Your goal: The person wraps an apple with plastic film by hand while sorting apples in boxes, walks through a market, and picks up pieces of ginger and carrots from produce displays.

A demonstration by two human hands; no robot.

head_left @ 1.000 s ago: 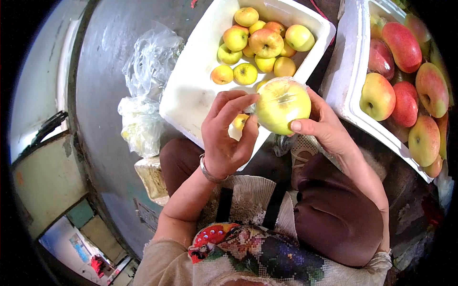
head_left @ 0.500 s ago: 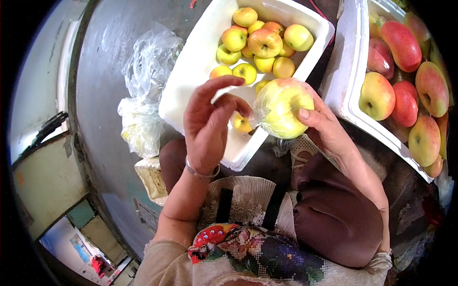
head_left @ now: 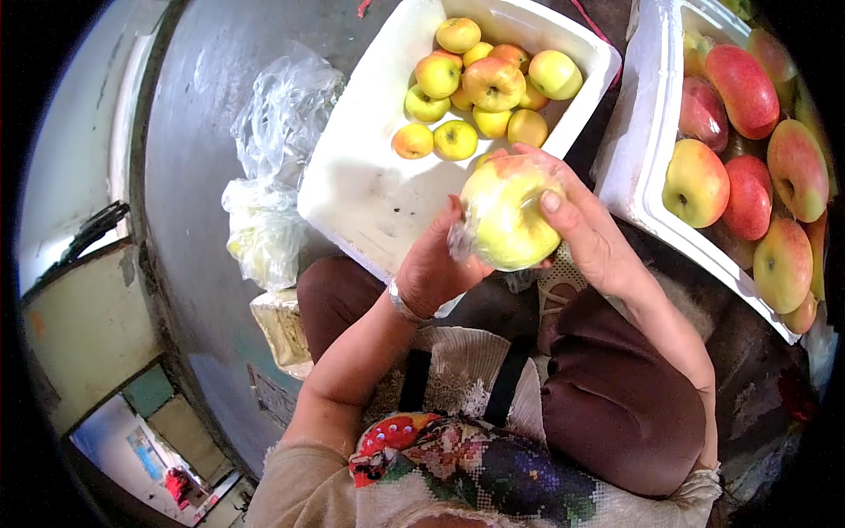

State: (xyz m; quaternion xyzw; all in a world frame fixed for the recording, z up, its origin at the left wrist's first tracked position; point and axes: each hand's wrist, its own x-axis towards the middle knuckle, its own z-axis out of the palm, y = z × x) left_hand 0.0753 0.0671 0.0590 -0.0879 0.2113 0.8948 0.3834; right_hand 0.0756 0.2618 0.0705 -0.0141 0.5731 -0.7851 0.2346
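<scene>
A large yellow-green apple (head_left: 510, 220) wrapped in clear plastic film is held up over the near end of a white foam box (head_left: 352, 189). My right hand (head_left: 598, 238) grips it from the right, thumb pressed on its front side. From the left and below, my left hand (head_left: 436, 268) cups the apple; its thumb points up beside the gathered film, and its other fingers are mostly hidden underneath. Several yellow and reddish apples (head_left: 493, 84) lie inside the foam box, toward its far end.
At the right stands a second white foam box (head_left: 638, 141) filled with film-wrapped apples (head_left: 739, 92). Crumpled clear plastic bags (head_left: 286, 114) lie left of the first box, on a grey surface. A yellowish block (head_left: 282, 330) sits near my left knee.
My left hand has moved down and right, from pinching near the film's gathered end to cupping the apple. The apple has shifted slightly left and turned in my right hand.
</scene>
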